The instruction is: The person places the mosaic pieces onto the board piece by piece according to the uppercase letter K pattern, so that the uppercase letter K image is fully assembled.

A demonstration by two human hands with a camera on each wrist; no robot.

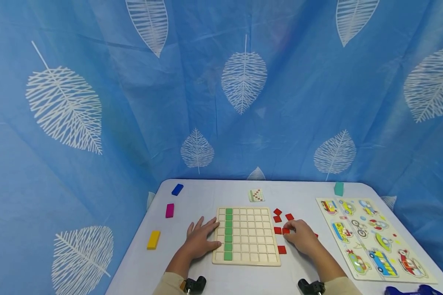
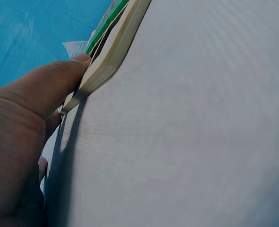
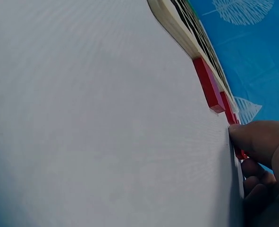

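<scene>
A square wooden grid board [image 1: 249, 237] lies on the table, one column filled with green tiles [image 1: 228, 237]. My left hand [image 1: 199, 239] rests at the board's left edge, its fingers spread and fairly straight. In the left wrist view the thumb [image 2: 66, 71] lies against the board's edge. To the right of the board, my right hand [image 1: 302, 237] pinches a red square tile [image 1: 286, 231] between thumb and fingers, low over the table. Several loose red tiles [image 1: 277, 230] lie around it; the right wrist view shows one red tile [image 3: 207, 85] right beside the board.
A small pattern card [image 1: 256, 195] lies behind the board. Blue [image 1: 177, 189], magenta [image 1: 170, 210] and yellow blocks [image 1: 153, 240] line the left side. A teal block [image 1: 339, 189] stands at the back right, behind a vehicle picture puzzle [image 1: 373, 241]. A dark blue object [image 1: 413, 291] sits front right.
</scene>
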